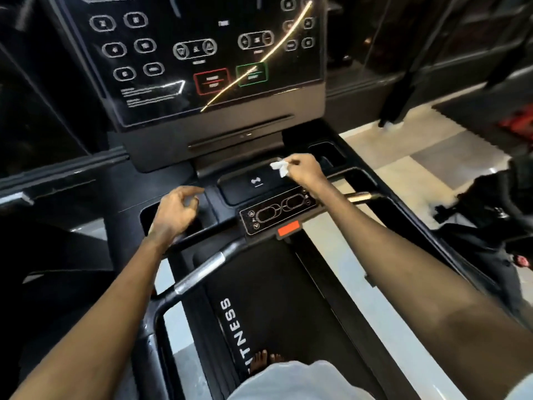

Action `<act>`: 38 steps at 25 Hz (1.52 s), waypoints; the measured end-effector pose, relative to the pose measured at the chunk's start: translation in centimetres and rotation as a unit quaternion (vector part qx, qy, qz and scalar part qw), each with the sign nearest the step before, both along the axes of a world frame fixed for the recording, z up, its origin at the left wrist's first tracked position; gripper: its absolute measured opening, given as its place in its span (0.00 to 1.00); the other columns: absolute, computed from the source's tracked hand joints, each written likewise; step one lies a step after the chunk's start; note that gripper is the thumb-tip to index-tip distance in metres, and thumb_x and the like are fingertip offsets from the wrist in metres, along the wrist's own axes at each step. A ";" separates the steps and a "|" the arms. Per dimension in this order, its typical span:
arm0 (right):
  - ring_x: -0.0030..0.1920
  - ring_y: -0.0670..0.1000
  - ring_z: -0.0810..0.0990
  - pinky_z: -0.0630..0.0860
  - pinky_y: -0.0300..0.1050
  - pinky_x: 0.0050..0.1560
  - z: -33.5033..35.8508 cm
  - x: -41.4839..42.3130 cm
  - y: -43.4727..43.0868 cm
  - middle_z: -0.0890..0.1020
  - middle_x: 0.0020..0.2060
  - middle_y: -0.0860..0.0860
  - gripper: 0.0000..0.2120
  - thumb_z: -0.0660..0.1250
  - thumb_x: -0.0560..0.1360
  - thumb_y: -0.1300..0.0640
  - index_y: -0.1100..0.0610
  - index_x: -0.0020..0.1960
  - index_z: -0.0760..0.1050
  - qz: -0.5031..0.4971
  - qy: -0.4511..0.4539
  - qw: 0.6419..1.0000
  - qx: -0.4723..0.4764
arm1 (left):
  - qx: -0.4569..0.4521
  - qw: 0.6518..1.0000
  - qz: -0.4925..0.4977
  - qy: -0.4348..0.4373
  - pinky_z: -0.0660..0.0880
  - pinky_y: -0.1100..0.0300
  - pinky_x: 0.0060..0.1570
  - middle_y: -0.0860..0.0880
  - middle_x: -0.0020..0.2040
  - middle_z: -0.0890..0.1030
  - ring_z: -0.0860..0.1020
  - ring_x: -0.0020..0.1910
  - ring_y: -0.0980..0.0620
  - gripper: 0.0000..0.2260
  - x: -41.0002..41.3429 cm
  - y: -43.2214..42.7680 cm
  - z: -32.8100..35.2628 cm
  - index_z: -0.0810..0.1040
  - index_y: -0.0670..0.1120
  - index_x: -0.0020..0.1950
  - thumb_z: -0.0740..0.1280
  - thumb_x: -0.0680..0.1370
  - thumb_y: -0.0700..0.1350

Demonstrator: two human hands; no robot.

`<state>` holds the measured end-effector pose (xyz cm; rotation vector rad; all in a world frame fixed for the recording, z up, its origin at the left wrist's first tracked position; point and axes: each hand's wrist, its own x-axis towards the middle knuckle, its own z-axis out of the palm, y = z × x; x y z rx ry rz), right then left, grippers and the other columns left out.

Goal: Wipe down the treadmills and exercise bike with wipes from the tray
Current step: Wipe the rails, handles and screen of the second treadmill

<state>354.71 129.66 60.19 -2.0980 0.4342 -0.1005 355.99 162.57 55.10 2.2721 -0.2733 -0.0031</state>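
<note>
I stand on a black treadmill (pixel 277 290), facing its glossy console (pixel 207 62). A small crumpled white wipe (pixel 280 166) is pinched in my right hand (pixel 305 171), held over the flat black tray (pixel 253 183) just below the console. My left hand (pixel 176 210) hovers with loosely curled fingers above the left cup holder (pixel 150 215), holding nothing. Both forearms stretch forward over the handlebars. The wipes tray is not in view.
A small control panel (pixel 278 210) with an orange-red tab (pixel 288 228) sits on the crossbar under my right wrist. A silver-grip handlebar (pixel 202 271) runs at lower left. An exercise bike (pixel 490 215) stands on the tiled floor to the right. My bare toes (pixel 264 360) show on the belt.
</note>
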 end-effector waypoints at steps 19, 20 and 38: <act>0.65 0.62 0.76 0.72 0.47 0.61 -1.3 -23.5 -29.7 0.80 0.62 0.62 0.19 0.66 0.80 0.55 0.66 0.65 0.76 -0.380 0.178 0.905 -0.071 | 0.077 0.929 -0.358 0.059 0.72 0.54 0.67 0.45 0.63 0.81 0.78 0.63 0.49 0.18 4.6 -36.7 4.0 0.76 0.59 0.71 0.67 0.80 0.54; 0.63 0.62 0.78 0.73 0.47 0.58 -2.2 -24.3 -30.1 0.81 0.59 0.62 0.17 0.66 0.79 0.56 0.66 0.63 0.77 -0.369 0.193 0.905 -0.084 | 0.085 0.923 -0.370 0.060 0.73 0.53 0.67 0.45 0.63 0.81 0.78 0.63 0.48 0.19 4.1 -38.2 3.6 0.75 0.59 0.71 0.67 0.80 0.53; 0.57 0.68 0.75 0.73 0.53 0.60 -13.1 -34.4 -30.4 0.77 0.56 0.68 0.12 0.61 0.80 0.62 0.68 0.56 0.78 -0.384 0.222 0.876 -0.191 | 0.230 0.769 -0.596 -0.015 0.67 0.53 0.72 0.44 0.70 0.76 0.73 0.70 0.44 0.22 -3.9 -55.6 -5.4 0.74 0.45 0.73 0.69 0.80 0.47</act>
